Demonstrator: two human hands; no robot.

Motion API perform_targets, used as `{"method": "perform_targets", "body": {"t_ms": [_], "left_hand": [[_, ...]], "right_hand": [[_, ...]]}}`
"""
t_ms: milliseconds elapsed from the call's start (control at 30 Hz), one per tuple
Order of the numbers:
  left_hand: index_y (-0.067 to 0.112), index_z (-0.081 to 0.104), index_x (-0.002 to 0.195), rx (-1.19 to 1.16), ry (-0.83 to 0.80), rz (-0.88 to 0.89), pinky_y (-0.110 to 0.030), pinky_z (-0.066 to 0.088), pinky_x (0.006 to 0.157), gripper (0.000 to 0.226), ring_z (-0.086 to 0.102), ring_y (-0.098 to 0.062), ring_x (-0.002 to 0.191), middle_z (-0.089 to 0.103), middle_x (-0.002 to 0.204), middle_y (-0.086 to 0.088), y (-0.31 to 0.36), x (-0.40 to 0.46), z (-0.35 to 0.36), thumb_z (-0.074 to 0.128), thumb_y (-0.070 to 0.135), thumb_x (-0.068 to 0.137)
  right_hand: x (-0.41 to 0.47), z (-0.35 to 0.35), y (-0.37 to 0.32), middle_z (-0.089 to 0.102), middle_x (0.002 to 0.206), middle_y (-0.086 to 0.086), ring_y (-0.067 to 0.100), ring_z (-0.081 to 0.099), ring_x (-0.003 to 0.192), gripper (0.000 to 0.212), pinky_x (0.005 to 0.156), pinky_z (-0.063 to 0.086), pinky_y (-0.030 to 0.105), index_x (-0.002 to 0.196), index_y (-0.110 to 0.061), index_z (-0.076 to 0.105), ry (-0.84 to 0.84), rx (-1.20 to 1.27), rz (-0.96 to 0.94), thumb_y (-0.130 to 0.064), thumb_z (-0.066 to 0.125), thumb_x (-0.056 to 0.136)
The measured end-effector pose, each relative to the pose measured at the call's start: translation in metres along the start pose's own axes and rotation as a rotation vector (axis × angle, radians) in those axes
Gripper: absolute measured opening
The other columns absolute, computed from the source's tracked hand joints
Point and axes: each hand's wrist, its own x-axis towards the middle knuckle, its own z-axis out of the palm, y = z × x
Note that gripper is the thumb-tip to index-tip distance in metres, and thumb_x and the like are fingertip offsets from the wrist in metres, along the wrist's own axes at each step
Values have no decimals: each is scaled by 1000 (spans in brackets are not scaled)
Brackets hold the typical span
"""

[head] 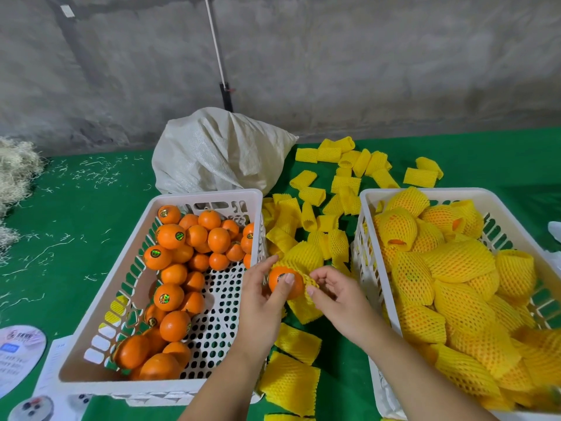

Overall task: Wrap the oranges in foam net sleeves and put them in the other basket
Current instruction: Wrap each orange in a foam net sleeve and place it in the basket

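While a bare orange (pixel 285 282) is gripped in the curled fingers of the left hand (pixel 264 294), a yellow foam net sleeve (pixel 306 270) is pinched at its edge by the right hand (pixel 335 294), partly round the fruit. This is held between the white basket of bare oranges (pixel 106 302) on the left and the white basket of wrapped oranges (pixel 368 268) on the right, above loose sleeves (pixel 315 214) scattered on green cloth (pixel 76 226).

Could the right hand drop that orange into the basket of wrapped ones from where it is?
Probably yes. The right hand is just beside the right basket, whose top is open, nothing between. But the orange is only partly in its sleeve.
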Motion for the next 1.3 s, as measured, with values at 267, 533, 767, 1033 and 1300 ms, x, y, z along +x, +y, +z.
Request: {"method": "perform_targets", "body": {"t_ms": [267,533,767,1033,1300], "left_hand": [[46,41,148,-105,-377,-196,-30,55,104,66,66,-9,119,61,133,18,-4,-2,-4,74,19,97],[38,57,124,177,-112,84,-19,50,82,57,61,-8,105,62,113,14,-10,-1,17,88,43,77],[36,43,139,-47,-148,-79,-29,58,91,80,64,-8,113,53,133,-2,-12,1,11,89,42,73],[27,54,133,32,-146,-67,-21,56,79,58,69,-8,100,64,122,-3,-8,2,15,86,21,85],[34,40,126,-68,-27,-71,-25,57,77,73,65,-3,94,59,114,2,-12,6,13,92,19,78]], "right_hand": [[1,0,1,63,98,-20,4,62,96,12,74,48,14,109,-30,62,234,-268,-167,-23,66,100],[-3,0,1,67,93,8,17,65,83,19,71,55,23,103,-3,70,384,-574,-647,-17,58,98],[-5,2,-2,47,113,-15,-2,52,105,41,80,44,6,127,-20,53,175,-368,-296,-46,51,95],[-3,2,-6,63,104,9,19,64,93,30,71,51,16,111,-2,73,329,-539,-458,-17,52,94],[-1,3,3,50,116,-3,10,56,93,34,70,51,20,122,-17,56,190,-497,-342,-22,62,89]]}}
